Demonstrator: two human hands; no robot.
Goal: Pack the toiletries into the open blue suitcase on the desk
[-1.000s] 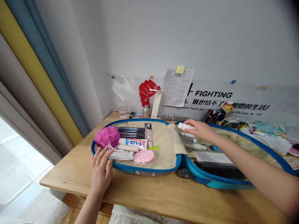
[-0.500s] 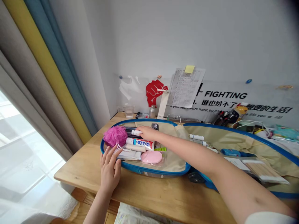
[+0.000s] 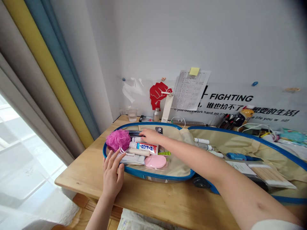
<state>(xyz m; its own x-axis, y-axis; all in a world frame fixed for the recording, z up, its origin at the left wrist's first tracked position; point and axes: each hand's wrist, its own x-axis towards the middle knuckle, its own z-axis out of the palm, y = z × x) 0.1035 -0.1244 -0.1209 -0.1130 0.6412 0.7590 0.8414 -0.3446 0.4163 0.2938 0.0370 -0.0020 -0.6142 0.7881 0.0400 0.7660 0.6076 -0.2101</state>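
My left hand [image 3: 113, 174] rests on the near-left rim of an open blue-edged case [image 3: 168, 181], its fingers spread over a white packet [image 3: 133, 158]. Above its fingertips sits a pink mesh bath puff [image 3: 118, 140]. My right hand [image 3: 150, 136] reaches into the same half, fingers curled by some dark stick-like things [image 3: 133, 133] and a white tube [image 3: 136, 139]; its fingertips are partly hidden. Just below lie a toothpaste tube [image 3: 144, 146], a beige tube [image 3: 139, 151] and a pink oval item [image 3: 155, 161].
The case's right half [image 3: 230, 147] holds white tubes, a blue item [image 3: 236, 156] and a pack of cotton swabs [image 3: 273, 175]. Behind stand a glass [image 3: 132, 115], a small bottle [image 3: 156, 114] and a white lamp-like stand [image 3: 167, 108]. A curtain [image 3: 48, 70] hangs at left.
The white tube that was at my right fingertips now lies slightly lower, against the toothpaste. My right hand has shifted a little left toward the dark sticks. My left hand stays put.
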